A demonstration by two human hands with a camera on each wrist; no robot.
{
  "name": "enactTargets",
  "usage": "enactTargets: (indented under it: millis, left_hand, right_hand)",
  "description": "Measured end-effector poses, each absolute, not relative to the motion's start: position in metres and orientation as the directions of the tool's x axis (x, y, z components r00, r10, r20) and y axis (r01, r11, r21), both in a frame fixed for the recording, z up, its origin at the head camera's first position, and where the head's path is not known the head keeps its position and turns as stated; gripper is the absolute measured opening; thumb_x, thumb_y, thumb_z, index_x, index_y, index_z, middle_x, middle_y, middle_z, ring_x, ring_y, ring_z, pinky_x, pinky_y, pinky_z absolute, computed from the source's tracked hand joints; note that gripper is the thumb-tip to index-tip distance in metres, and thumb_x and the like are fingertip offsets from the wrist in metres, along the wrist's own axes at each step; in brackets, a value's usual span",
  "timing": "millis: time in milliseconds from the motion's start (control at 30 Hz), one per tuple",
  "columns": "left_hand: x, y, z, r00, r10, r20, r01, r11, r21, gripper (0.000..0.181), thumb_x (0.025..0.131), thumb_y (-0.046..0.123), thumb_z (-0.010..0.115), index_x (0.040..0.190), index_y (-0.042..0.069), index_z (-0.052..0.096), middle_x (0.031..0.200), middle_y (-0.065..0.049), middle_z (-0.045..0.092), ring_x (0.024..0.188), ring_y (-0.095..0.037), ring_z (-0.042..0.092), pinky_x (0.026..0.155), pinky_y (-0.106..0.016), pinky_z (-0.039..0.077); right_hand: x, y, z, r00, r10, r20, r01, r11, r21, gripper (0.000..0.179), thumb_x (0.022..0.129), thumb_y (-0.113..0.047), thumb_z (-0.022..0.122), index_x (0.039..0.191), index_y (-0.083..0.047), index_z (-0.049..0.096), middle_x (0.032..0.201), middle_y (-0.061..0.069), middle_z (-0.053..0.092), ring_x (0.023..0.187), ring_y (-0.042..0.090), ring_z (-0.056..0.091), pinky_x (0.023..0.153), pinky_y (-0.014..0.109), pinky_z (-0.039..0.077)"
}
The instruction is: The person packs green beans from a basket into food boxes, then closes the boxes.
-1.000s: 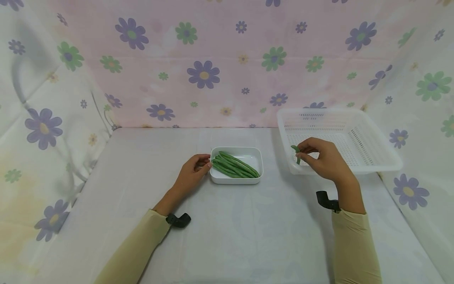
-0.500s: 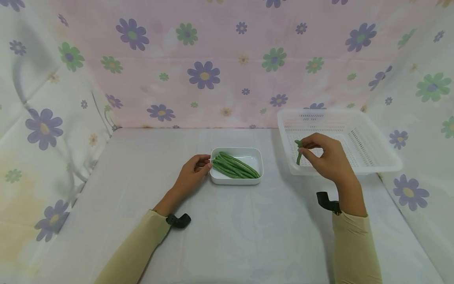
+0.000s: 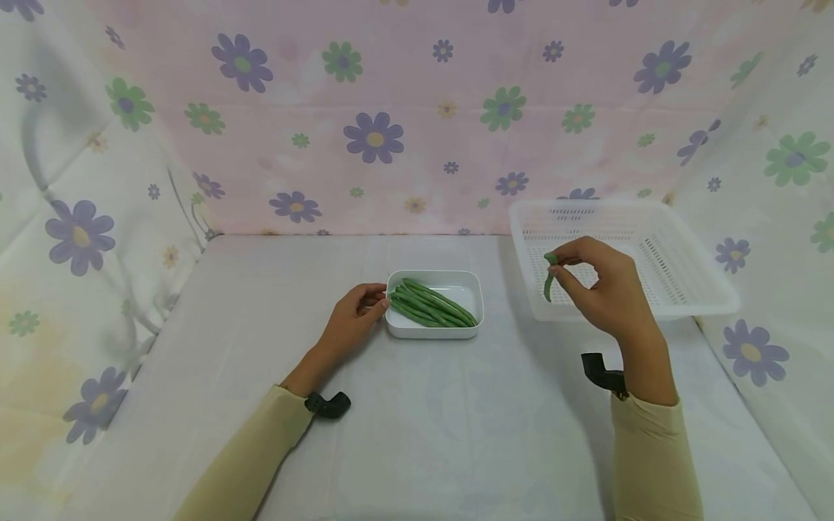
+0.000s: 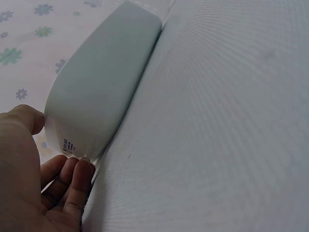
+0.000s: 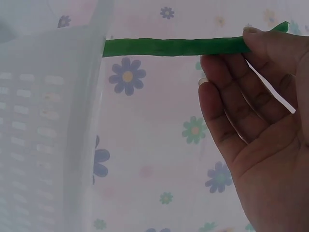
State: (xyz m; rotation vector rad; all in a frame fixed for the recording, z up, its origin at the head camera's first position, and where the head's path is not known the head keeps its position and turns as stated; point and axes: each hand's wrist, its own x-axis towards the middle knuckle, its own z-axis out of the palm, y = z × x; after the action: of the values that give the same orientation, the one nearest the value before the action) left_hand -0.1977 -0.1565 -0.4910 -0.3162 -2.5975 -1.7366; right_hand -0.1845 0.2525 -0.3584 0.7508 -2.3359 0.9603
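In the head view, a small white dish point(image 3: 472, 293) holds several green beans point(image 3: 426, 304) lying side by side. My left hand point(image 3: 352, 318) grips the dish's left end; in the left wrist view, the thumb is at the rim and curled fingertips point(image 4: 82, 166) meet the low end of its wall point(image 4: 101, 72). My right hand point(image 3: 606, 289) pinches a single green bean point(image 5: 169, 47) between thumb and fingers, above the near left part of a white plastic basket point(image 3: 710, 293). One end of this bean disappears behind the basket's edge in the right wrist view.
The basket has slotted walls and stands at the back right of the pale-covered table point(image 3: 417, 434). Flowered cloth point(image 3: 449, 108) closes off the back and both sides. A black wrist mount point(image 3: 602, 373) sits at each cuff.
My right hand has risen slightly and moved a little to the right with the bean, which now hangs more upright. The left hand and the dish have stayed put.
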Motion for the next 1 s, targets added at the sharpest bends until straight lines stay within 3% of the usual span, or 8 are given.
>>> enactTargets:
  millis: [433, 1000]
  left_hand:
    - [-0.204, -0.161, -0.504, -0.977, 0.175, 0.122, 0.18, 0.37, 0.911, 0.041, 0.107, 0.031, 0.066, 0.142, 0.009, 0.062, 0.128, -0.009, 0.067, 0.115, -0.02, 0.065, 0.091, -0.023, 0.053]
    - [-0.203, -0.161, -0.503, -0.977, 0.175, 0.12, 0.179, 0.373, 0.91, 0.043, 0.108, 0.031, 0.066, 0.143, 0.008, 0.061, 0.13, -0.01, 0.067, 0.117, -0.022, 0.065, 0.092, -0.024, 0.053]
  right_hand:
    - [-0.177, 0.237, -0.347, -0.616, -0.262, 0.743, -0.736, 0.528, -0.423, 0.023, 0.086, 0.013, 0.079, 0.106, 0.0, 0.076, 0.103, 0.008, 0.076, 0.1, 0.009, 0.065, 0.096, 0.019, 0.049]
    - [-0.175, 0.204, -0.354, -0.599, -0.331, 0.729, -0.788, 0.406, -0.463, 0.023, 0.089, 0.009, 0.078, 0.109, -0.001, 0.076, 0.106, 0.005, 0.076, 0.101, 0.015, 0.071, 0.097, 0.023, 0.053]
